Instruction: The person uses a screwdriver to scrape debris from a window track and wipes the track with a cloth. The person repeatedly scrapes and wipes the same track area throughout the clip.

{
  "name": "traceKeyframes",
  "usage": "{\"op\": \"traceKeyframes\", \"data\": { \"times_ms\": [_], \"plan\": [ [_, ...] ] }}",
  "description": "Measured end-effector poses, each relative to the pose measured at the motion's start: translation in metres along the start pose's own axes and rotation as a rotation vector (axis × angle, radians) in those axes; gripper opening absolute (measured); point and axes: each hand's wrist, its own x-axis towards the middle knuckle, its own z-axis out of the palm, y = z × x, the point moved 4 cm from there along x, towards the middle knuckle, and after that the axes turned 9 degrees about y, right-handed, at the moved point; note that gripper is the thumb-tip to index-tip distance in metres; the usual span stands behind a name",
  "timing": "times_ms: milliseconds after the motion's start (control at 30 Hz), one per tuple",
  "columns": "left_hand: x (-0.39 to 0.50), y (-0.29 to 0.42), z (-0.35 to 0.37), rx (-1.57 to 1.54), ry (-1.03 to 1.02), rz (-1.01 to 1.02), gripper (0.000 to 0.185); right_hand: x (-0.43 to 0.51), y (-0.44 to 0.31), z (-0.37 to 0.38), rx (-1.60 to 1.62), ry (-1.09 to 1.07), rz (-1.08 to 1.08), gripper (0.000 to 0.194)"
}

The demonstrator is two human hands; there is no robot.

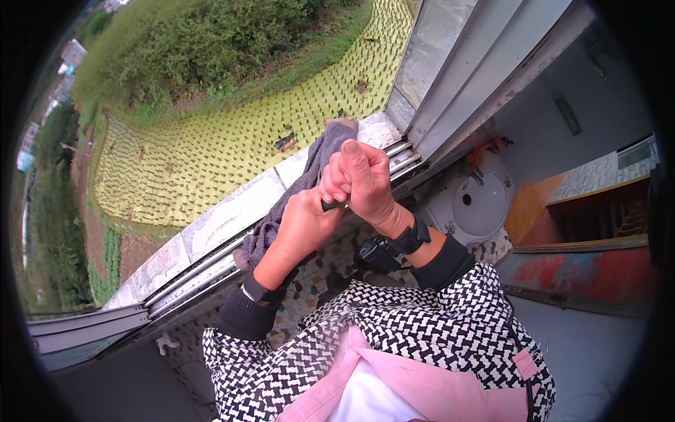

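Observation:
My left hand [307, 220] is curled in a fist, with a small dark object [330, 204] showing at its thumb side. Most of that object is hidden, so its kind is unclear. Close against it, my right hand [364, 176] has its fingers folded over the object's other side, thumb on top. A long, crumpled grey cloth [295, 198] with brownish ends lies along the window sill [232, 224], just beyond both hands and partly covered by them. Dark straps circle both wrists.
A sliding-window frame [453, 68] rises at the right; green-yellow crop rows [211, 163] lie outside below. Indoors are a white washbasin [480, 203], an orange item [485, 153] by its tap, a pebble-patterned floor [311, 285] and a black device [379, 253] below my right wrist.

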Motion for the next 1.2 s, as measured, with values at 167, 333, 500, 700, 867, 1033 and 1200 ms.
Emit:
{"op": "traceKeyframes", "data": {
  "times_ms": [167, 333, 500, 700, 867, 1033, 1200],
  "plan": [
    [-0.034, -0.016, -0.01, 0.115, -0.043, -0.112, 0.03, -0.03, 0.011, -0.021, -0.388, -0.195, -0.125, 0.03],
    [-0.055, -0.008, -0.039, 0.381, 0.067, 0.059, 0.077, -0.012, -0.006, -0.021, -1.242, -0.831, -0.179, 0.03],
    [-0.108, -0.019, -0.079, 0.979, 0.232, -0.136, 0.11, 0.034, -0.013, 0.014, -1.43, -1.261, -0.052, 0.038],
    [-0.102, -0.028, -0.072, 0.716, 0.235, -0.047, 0.069, 0.051, -0.08, -0.01, -1.778, -1.22, -0.158, 0.031],
    [-0.069, -0.015, -0.035, 0.575, 0.229, 0.081, 0.066, 0.055, -0.143, 0.0, -2.047, -1.204, 0.031, 0.035],
    [-0.049, -0.009, -0.021, 0.468, 0.308, 0.042, 0.06, 0.027, -0.185, 0.006, -2.252, -1.038, 0.022, 0.043],
    [-0.037, 0.014, -0.025, 0.648, 0.232, -0.018, 0.058, 0.007, -0.204, -0.013, -2.32, -0.976, 0.004, 0.049]
  ]
}}
